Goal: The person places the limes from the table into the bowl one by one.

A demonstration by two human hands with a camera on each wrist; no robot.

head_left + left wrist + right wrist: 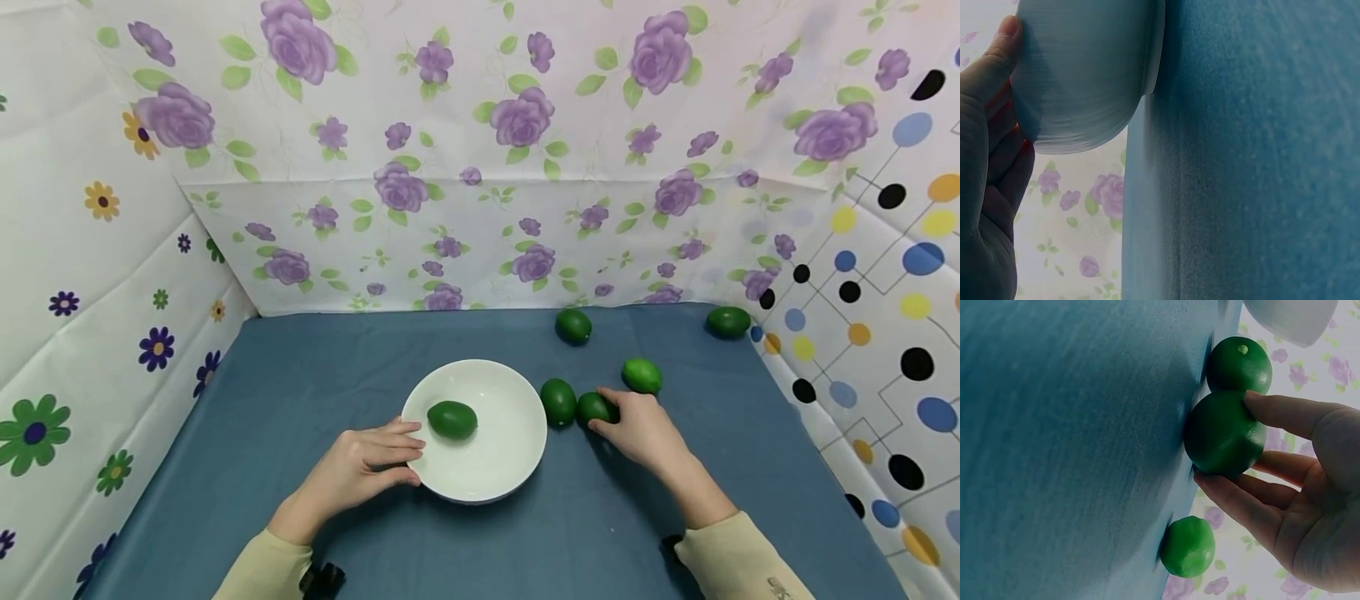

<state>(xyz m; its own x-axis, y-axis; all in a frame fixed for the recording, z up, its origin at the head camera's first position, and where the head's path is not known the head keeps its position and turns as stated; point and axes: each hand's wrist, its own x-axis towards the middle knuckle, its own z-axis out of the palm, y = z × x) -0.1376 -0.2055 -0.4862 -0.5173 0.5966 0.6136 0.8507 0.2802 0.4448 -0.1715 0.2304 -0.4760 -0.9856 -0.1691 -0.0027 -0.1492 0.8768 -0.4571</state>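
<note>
A white bowl (pixel 509 417) stands on the blue cloth with one dark green lime (pixel 452 420) inside it. My left hand (pixel 371 458) holds the bowl's left rim, fingers over the edge and thumb low on the outer side (pixel 1082 75). To the right of the bowl, my right hand (pixel 640 427) grips another dark green lime (pixel 595 408) between thumb and fingers (pixel 1225 434). That lime touches or nearly touches a neighbouring lime (pixel 558 402), which sits between it and the bowl. Behind the right hand lies a brighter green lime (pixel 642 376).
Further back on the blue cloth (pixel 337 358) is a lime (pixel 573 326) near the flowered back sheet (pixel 465 208). Another lime (pixel 727 322) rests in the far right corner, close to the dotted side sheet (pixel 885 367). A flower-patterned sheet (pixel 97 333) borders the left side.
</note>
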